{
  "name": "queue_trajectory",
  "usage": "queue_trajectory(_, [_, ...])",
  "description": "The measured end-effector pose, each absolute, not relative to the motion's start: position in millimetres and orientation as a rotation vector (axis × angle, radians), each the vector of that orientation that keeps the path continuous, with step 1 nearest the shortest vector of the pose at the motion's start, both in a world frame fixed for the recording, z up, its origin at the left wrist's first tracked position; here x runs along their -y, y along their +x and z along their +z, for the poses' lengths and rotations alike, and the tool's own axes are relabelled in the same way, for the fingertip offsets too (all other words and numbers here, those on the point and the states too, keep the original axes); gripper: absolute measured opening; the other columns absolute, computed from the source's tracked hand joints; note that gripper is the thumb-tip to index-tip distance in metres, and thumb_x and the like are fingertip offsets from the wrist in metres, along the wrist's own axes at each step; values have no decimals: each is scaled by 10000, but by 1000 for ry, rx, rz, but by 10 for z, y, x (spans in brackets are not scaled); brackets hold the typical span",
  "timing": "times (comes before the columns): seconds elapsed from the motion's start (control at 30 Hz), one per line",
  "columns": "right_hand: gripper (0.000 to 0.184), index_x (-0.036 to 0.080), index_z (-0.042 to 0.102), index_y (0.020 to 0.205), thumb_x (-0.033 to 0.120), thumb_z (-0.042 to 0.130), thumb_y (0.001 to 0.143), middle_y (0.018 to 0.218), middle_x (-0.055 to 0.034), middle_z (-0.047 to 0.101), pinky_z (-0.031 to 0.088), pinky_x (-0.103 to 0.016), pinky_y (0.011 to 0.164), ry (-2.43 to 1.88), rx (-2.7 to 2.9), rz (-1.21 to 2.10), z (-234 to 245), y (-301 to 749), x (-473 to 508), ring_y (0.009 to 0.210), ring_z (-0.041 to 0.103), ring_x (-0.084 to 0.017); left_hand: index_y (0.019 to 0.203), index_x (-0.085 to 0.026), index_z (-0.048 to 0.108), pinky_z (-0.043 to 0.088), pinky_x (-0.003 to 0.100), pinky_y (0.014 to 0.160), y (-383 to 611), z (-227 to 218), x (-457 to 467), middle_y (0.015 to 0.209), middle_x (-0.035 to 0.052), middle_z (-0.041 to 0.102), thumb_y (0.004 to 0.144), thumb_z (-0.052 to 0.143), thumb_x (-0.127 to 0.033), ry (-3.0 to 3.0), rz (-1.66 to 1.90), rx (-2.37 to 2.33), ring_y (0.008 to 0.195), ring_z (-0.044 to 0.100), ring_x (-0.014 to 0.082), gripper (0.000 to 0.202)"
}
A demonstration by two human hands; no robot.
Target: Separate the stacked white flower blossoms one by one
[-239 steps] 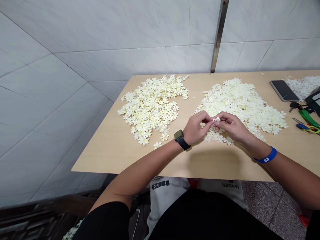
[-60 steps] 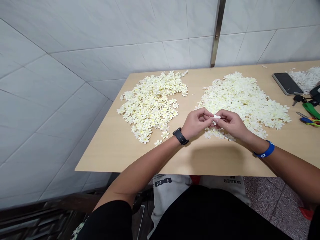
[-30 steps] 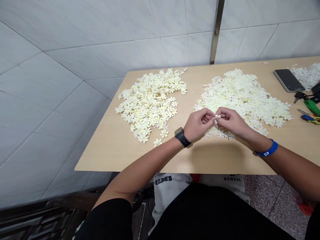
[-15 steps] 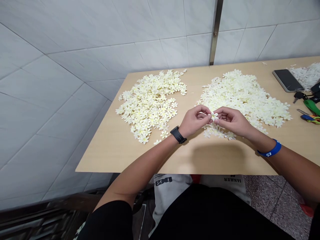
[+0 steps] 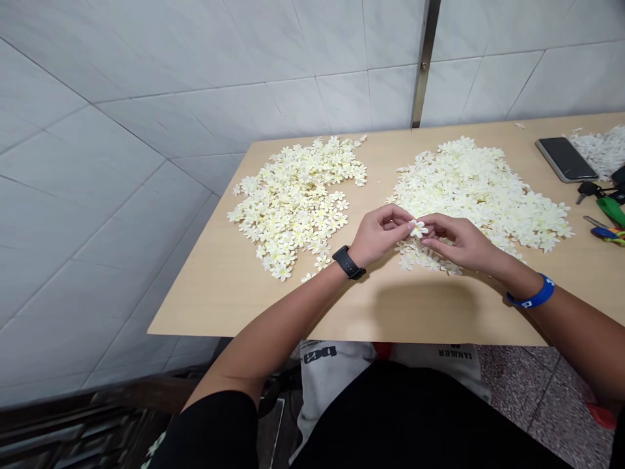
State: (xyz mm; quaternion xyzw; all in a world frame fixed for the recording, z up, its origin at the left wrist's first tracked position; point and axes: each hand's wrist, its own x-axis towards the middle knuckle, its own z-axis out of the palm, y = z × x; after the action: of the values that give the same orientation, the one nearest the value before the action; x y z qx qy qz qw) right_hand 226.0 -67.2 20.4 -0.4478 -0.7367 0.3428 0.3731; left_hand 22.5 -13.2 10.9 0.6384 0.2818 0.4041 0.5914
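Observation:
A small white artificial flower with a yellow centre is pinched between the thumb and fingertips of my left hand, which wears a black watch. My right hand, with a blue wristband, is at the flower's right side. Its thumb and forefinger are parted, the forefinger close to the petals; whether it touches them I cannot tell. Both hands are over the near edge of a large heap of the same flowers. Another heap of flowers spreads over the left part of the table.
At the right lie a phone, keys, a green-handled tool and a tool with a blue and yellow handle. Small white pieces are piled behind them. A tiled wall stands along the back and left.
My right thumb has drawn slightly away from the flower, opening a gap to the forefinger. The flower stays in my left hand and has tilted a little. The view has shifted slightly.

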Motion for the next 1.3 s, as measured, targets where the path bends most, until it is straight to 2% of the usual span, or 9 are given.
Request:
queue_trajectory(0.2, [232, 215, 670, 936, 434, 732, 890, 746, -21, 680, 445, -300, 588, -1165, 1644, 928, 123, 2154, 701, 632, 586, -158, 820, -151, 604, 568, 258, 659, 287, 74, 198, 749, 13, 686, 734, 862, -440, 1358, 925, -615, 659, 674, 110, 397])
queue_trajectory(0.33, [265, 211, 642, 860, 463, 666, 939, 673, -4, 611, 393, -279, 543, -1219, 1609, 841, 142, 2094, 731, 580, 521, -137, 825, -150, 610, 541, 223, 642, 326, 52, 294, 764, 29, 698, 781, 829, -451, 1455, 1027, -606, 698, 684, 110, 376])
queue_trajectory(0.5, [239, 213, 614, 886, 432, 707, 910, 725, -2, 607, 429, -260, 578, -1121, 1589, 957, 136, 2103, 683, 649, 557, -138, 841, -153, 626, 551, 232, 685, 320, 39, 308, 817, 41, 712, 862, 756, -394, 1629, 1126, -608, 761, 711, 127, 274])
queue_trajectory(0.6, [210, 217, 618, 927, 398, 722, 903, 745, 2, 618, 460, -263, 613, -1049, 1575, 1088, 125, 2143, 640, 671, 570, -135, 830, -154, 622, 546, 231, 681, 304, 40, 258, 800, 32, 702, 854, 759, -349, 1656, 1121, -633, 733, 690, 115, 240])
queue_trajectory(0.8, [325, 223, 660, 1036, 465, 777, 854, 834, -35, 689, 553, -332, 697, -969, 1560, 1249, 147, 2208, 610, 725, 639, -165, 841, -155, 593, 547, 230, 670, 286, 36, 155, 778, 16, 684, 803, 810, -397, 1470, 1055, -617, 696, 672, 100, 328])
queue_trajectory(0.87, [364, 216, 669, 1020, 493, 802, 825, 775, -28, 688, 549, -324, 653, -1020, 1515, 1230, 146, 2190, 624, 672, 633, -161, 841, -153, 590, 550, 236, 671, 290, 29, 156, 771, 13, 680, 787, 826, -412, 1441, 1024, -609, 685, 668, 99, 355])
queue_trajectory(1.0, [355, 202, 656, 850, 526, 798, 818, 649, -2, 635, 491, -278, 555, -1127, 1435, 1117, 152, 2111, 669, 568, 582, -132, 845, -152, 599, 545, 231, 652, 318, 21, 230, 776, 23, 689, 807, 809, -426, 1457, 1036, -617, 697, 680, 109, 347])
queue_trajectory(1.1, [311, 200, 647, 819, 476, 789, 834, 650, 4, 620, 465, -260, 550, -1149, 1431, 1054, 167, 2071, 690, 575, 564, -121, 844, -154, 609, 539, 223, 657, 333, 33, 290, 806, 36, 700, 852, 769, -415, 1561, 1107, -627, 725, 689, 112, 307])
queue_trajectory(1.3, [184, 205, 666, 910, 352, 758, 850, 729, -3, 646, 493, -280, 630, -1060, 1463, 1145, 130, 2135, 637, 657, 581, -132, 835, -157, 610, 539, 229, 678, 304, 48, 251, 793, 22, 682, 862, 757, -358, 1669, 1149, -620, 720, 662, 102, 250])
